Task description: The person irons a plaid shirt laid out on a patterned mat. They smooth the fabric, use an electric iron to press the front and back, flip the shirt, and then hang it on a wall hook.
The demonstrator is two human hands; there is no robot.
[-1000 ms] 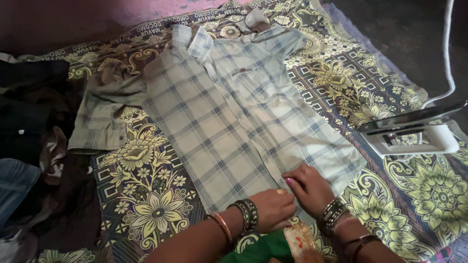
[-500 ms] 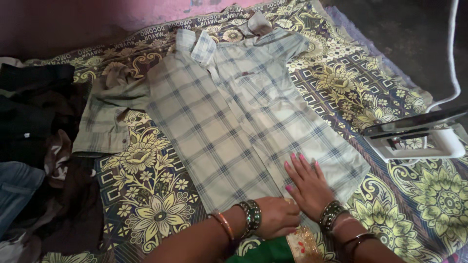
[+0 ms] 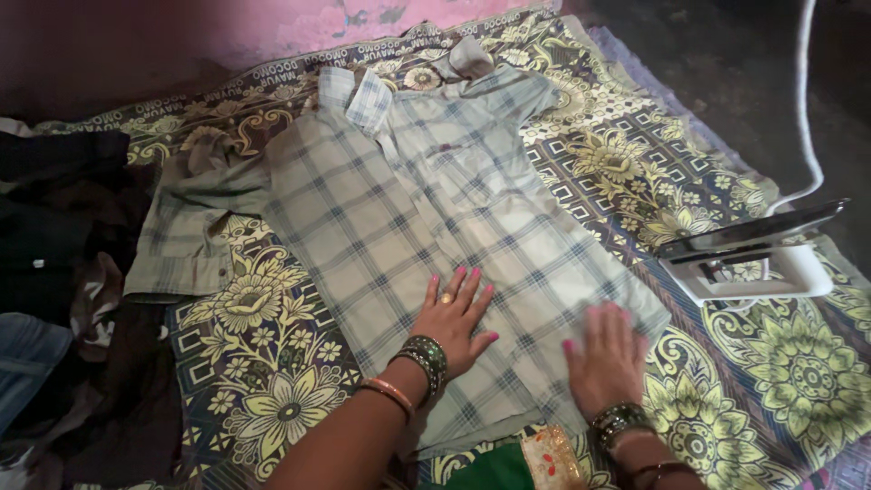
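A pale checked shirt lies spread flat, collar away from me, on a floral patterned blanket. My left hand rests flat on the lower middle of the shirt, fingers spread, holding nothing. My right hand presses flat on the shirt's lower right corner near the hem, slightly blurred. Both wrists carry bangles. One sleeve lies folded out to the left.
A white electric iron lies on its side at the right on the blanket, its white cord running up to the back. Dark clothes are piled at the left. A pink wall runs behind.
My left hand has moved up from the hem and opened flat on the shirt's middle. My right hand has slid right toward the lower corner. The view has shifted slightly.
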